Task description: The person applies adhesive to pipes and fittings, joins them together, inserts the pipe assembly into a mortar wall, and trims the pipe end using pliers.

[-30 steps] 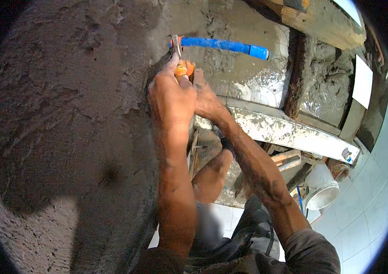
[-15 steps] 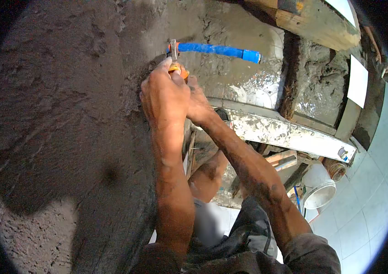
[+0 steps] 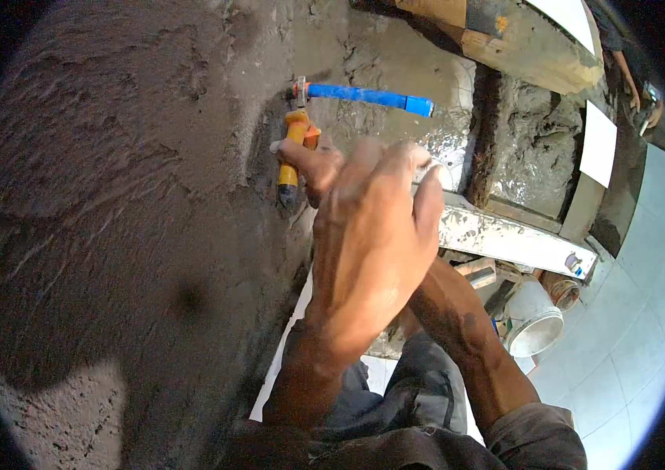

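Yellow-and-orange handled pliers [image 3: 289, 174] with a black handle end are held in my right hand [image 3: 318, 166], its fingers wrapped round the handles. Their grey metal jaws sit at the wall end of a blue pipe [image 3: 360, 95], where a bit of orange-red shows. The pipe sticks out to the right from the wall and has a wider blue end piece. My left hand [image 3: 375, 235], partly blurred, crosses above my right wrist. Its thumb stands apart from the curled fingers, and no object shows in it. It hides part of my right hand.
Wet grey mortar covers the wall [image 3: 113, 180] at left. A mortar-splashed white board [image 3: 505, 239] runs below the pipe. Wooden planks [image 3: 532, 59] lie at upper right. A white bucket [image 3: 532, 321] lies tipped on the tiled floor [image 3: 614, 345]. Another person's hand [image 3: 651, 106] shows at far right.
My left hand has come off the pliers and moved down and right. The pliers' handles have come into clearer view, with my right hand still on them.
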Available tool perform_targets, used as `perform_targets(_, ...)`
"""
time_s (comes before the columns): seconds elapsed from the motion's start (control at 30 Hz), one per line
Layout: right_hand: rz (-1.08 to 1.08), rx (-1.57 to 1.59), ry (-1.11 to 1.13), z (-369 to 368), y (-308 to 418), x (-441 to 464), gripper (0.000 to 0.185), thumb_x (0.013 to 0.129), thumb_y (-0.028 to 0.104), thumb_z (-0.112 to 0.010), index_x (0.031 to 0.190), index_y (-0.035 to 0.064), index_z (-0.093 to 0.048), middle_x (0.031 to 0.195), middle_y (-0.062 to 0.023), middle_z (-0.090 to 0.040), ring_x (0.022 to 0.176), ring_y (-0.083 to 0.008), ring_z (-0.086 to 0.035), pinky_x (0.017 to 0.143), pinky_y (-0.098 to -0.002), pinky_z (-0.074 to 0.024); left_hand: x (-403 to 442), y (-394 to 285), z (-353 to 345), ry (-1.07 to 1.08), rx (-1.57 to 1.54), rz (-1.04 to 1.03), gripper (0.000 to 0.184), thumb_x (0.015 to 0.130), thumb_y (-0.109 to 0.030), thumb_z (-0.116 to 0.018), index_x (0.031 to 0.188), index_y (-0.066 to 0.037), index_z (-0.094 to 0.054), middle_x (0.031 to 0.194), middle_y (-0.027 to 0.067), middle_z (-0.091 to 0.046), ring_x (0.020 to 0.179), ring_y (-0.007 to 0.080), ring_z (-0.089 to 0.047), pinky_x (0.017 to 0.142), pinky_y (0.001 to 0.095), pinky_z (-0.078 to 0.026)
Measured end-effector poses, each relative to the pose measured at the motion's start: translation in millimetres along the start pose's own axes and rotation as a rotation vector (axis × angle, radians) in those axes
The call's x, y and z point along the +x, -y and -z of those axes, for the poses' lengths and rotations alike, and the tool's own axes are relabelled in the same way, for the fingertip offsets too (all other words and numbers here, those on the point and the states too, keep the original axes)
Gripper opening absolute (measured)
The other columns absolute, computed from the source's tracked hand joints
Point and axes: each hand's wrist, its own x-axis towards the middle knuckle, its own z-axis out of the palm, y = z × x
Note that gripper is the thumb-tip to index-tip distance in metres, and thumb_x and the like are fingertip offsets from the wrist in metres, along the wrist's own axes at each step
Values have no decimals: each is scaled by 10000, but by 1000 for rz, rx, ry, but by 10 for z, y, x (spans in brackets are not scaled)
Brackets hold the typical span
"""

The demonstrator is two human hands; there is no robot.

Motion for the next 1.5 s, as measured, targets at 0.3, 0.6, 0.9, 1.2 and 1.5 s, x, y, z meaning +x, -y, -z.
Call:
perform_targets(0.3,-123,272,137,121,305,-171,852,787,373,-763,1349,-113,-347,1267,-209,-539,1192,-273,-506,1038,-400,-399,-955,408,105,1112,-49,74,224,834,-232,-632,846,-20,-704,783,218,-683,838,387,-681,763,501,-523)
perform_targets(0.6,-4,179,118,94,333,-169,483,794,528,-666,905,67,-577,713,-26,-506,588,-154,-475,508,-321,-343,-1548,451,-1673,1020,169,-106,235,832,-215,-584,924,-34,-702,883,198,-703,829,391,-689,801,506,-540)
perform_targets(0.9,-121,245,125,31,386,-161,448,801,517,-629,864,80,-552,667,-30,-494,544,-161,-462,491,-329,-339,-1515,469,-1742,890,154,-73,245,839,-216,-575,943,-34,-701,917,196,-704,845,389,-688,812,497,-538)
perform_targets(1.2,-158,259,112,53,530,-262,492,790,560,-613,913,87,-559,691,-42,-484,580,-176,-445,528,-333,-324,-1426,269,-2000,825,117,-107,256,846,-217,-566,962,-34,-701,951,194,-704,860,387,-688,824,487,-537)
perform_targets(1.5,-146,302,100,16,576,-241,510,776,599,-610,888,106,-539,728,-52,-466,628,-198,-422,569,-362,-318,-1453,313,-1976,796,125,-109,267,852,-218,-557,982,-34,-700,986,192,-705,875,385,-687,836,478,-535)
